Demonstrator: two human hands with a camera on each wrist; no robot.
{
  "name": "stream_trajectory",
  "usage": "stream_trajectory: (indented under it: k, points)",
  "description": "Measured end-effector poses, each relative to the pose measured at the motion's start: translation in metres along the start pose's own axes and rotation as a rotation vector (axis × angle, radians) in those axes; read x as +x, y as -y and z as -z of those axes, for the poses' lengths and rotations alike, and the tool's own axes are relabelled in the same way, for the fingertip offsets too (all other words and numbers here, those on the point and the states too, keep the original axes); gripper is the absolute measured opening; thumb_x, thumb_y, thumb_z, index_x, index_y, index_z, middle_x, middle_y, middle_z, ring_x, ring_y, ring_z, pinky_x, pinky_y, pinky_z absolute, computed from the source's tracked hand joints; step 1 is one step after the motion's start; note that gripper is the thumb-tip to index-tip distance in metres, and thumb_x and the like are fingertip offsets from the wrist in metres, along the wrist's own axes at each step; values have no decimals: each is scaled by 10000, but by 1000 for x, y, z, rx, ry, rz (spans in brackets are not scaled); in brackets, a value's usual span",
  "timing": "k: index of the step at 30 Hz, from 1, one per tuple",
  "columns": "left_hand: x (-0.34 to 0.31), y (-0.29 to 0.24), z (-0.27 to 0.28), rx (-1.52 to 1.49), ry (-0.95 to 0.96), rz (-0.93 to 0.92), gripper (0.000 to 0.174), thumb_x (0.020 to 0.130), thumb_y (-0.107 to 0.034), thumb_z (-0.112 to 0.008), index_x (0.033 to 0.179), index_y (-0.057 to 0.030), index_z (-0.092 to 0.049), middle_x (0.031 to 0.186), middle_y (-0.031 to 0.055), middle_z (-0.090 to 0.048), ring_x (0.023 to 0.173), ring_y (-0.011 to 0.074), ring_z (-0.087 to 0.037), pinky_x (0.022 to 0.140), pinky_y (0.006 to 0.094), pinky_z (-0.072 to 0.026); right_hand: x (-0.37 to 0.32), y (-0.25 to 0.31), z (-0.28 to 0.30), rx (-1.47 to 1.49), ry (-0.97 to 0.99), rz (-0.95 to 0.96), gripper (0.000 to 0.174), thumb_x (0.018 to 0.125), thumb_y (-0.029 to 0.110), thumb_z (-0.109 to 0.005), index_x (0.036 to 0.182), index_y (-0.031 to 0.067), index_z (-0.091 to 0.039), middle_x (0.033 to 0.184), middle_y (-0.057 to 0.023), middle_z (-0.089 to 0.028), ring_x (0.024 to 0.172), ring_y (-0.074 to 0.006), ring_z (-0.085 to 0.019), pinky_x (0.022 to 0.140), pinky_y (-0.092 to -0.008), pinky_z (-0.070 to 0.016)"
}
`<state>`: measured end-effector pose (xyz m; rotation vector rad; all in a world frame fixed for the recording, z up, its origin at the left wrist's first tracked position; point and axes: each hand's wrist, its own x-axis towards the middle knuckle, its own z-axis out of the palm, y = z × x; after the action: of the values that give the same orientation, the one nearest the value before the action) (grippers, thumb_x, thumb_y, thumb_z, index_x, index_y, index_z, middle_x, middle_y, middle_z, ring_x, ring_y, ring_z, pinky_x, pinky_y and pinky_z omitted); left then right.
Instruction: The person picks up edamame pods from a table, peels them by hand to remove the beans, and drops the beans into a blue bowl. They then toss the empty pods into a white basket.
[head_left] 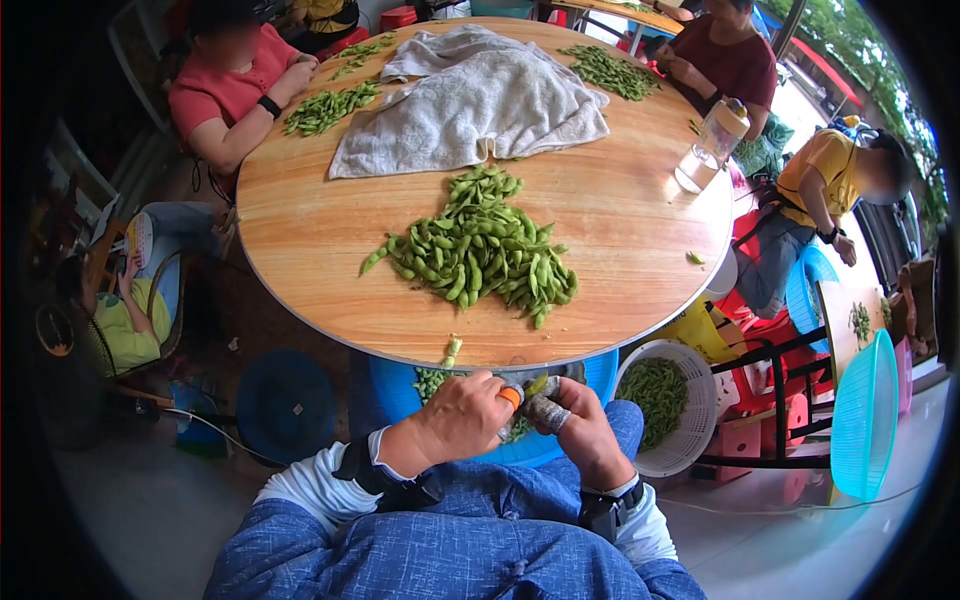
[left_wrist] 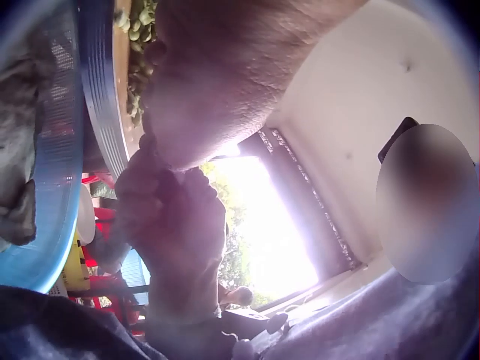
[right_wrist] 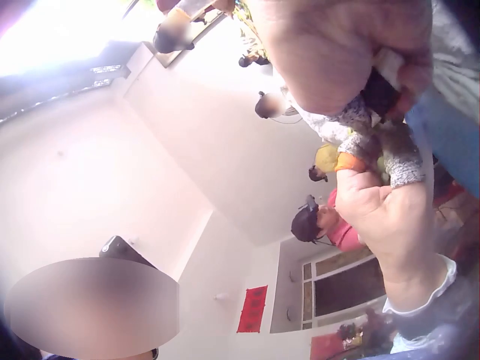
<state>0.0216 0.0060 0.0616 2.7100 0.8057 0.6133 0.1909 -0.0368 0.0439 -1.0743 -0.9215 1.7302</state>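
In the head view, my left hand (head_left: 455,425) and right hand (head_left: 590,440) meet just below the table's near edge. Between their fingertips they pinch a green soybean pod (head_left: 541,386). Grey wrapping (head_left: 546,412) covers some fingertips, and an orange band (head_left: 511,397) circles a left finger. Beneath the hands is a blue basin (head_left: 598,385) with shelled beans (head_left: 431,383) in it, partly hidden by hands and table. A heap of soybean pods (head_left: 480,245) lies ahead on the round wooden table (head_left: 310,240). The right wrist view shows the fingers close together, the pod mostly hidden.
A crumpled white towel (head_left: 480,100) covers the table's middle. Near the right rim stands a clear bottle (head_left: 705,150). On the floor at right is a white basket (head_left: 705,410) of pods. Several people sit around, with more pod piles (head_left: 330,108) before them.
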Motion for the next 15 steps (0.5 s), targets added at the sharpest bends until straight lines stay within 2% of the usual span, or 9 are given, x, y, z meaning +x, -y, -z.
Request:
stream_trajectory:
  k: [2,5,8,11,15]
  points:
    - [-3,3,-2,-2,29,-14,88,622,-65,-534,665,-8,-481,629,122,-501,653,253,-530,559,340,-440,0,-1,1,8,0,-17,155,790,103,-547,919,15,-546,781,39,-545,678,-36,-452,592,-172,-349]
    - [-9,7,-7,-83,-21,-46,178,525,-29,-540,687,30,-501,685,159,-516,640,288,-528,561,349,-445,0,-2,2,28,5,-30,138,778,87,-549,897,18,-558,764,43,-546,665,-35,-450,584,-170,-341]
    - [-12,10,-8,-190,20,24,262,520,13,-520,781,39,-526,720,168,-534,670,311,-539,601,357,-452,1,-2,0,74,25,-15,141,768,78,-553,896,20,-566,773,41,-558,665,-34,-455,583,-171,-341]
    - [-17,15,-16,-452,87,157,297,597,25,-535,894,24,-542,785,166,-560,709,305,-556,638,340,-453,2,-3,-1,122,51,28,160,765,82,-563,912,19,-568,802,31,-573,689,-39,-473,604,-176,-355]
    - [-18,15,-22,-700,34,227,251,737,-36,-542,986,-9,-534,829,107,-583,713,223,-562,662,309,-443,4,-10,1,161,86,120,191,774,84,-570,949,8,-558,869,3,-585,765,-62,-511,691,-194,-393]
